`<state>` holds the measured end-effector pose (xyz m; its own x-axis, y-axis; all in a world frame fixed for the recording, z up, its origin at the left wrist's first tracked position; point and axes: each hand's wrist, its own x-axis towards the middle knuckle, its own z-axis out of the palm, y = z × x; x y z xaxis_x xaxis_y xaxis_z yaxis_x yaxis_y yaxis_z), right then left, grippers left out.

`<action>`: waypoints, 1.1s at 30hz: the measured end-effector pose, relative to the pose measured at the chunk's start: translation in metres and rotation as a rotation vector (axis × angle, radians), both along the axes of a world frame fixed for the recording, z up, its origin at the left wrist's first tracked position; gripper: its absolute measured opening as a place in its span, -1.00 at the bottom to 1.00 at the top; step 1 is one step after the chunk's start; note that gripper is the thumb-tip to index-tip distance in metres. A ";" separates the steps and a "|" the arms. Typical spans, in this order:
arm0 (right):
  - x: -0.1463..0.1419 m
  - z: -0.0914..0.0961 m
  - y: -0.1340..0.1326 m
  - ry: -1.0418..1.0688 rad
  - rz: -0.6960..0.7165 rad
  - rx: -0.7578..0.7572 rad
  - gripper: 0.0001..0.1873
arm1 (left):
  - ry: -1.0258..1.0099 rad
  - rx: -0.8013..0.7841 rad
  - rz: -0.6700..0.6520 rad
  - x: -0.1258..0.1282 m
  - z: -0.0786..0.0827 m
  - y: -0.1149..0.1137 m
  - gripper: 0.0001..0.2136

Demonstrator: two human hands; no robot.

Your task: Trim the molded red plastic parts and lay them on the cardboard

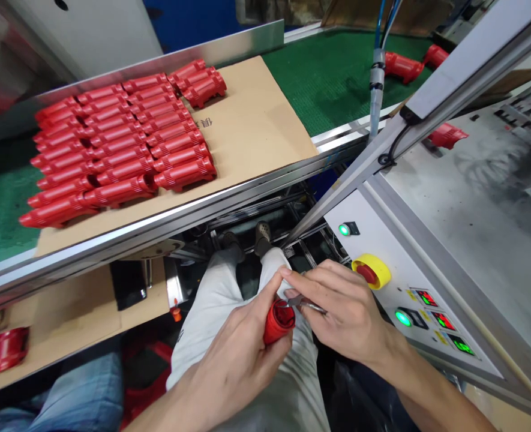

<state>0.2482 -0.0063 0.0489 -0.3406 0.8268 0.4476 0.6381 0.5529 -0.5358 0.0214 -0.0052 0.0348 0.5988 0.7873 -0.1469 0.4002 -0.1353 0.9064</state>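
My left hand (pixel 242 351) is closed around a red plastic tube-shaped part (pixel 279 327), its open end tilted up toward me. In my right hand (pixel 344 306) is a small metal hand tool (pixel 308 305) with a narrow tip; its exact kind is partly hidden by my fingers. The tool's tip touches or lies just over the rim of the red part's opening. My two hands meet at the fingertips above my lap.
Rows of red plastic parts (pixel 121 132) lie on cardboard (pixel 265 120) over a green conveyor belt (pixel 332 72). To the right stands a machine panel with a yellow-ringed emergency stop button (pixel 371 271) and a slanting metal post (pixel 409 120). Another person's jeans-clad leg (pixel 85 390) is at lower left.
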 end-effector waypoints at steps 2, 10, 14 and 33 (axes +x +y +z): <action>0.000 0.000 0.000 -0.007 -0.002 0.004 -0.36 | -0.004 -0.002 0.000 0.000 0.001 0.000 -0.21; 0.002 -0.001 0.000 -0.028 0.005 0.005 -0.35 | 0.018 -0.015 -0.013 0.000 0.003 0.000 -0.21; 0.003 0.001 0.001 -0.021 0.020 0.010 -0.33 | 0.009 -0.007 -0.011 0.001 0.002 0.001 -0.22; 0.005 -0.003 0.004 -0.053 0.025 0.001 -0.40 | 0.016 -0.058 -0.020 0.003 0.002 0.004 -0.17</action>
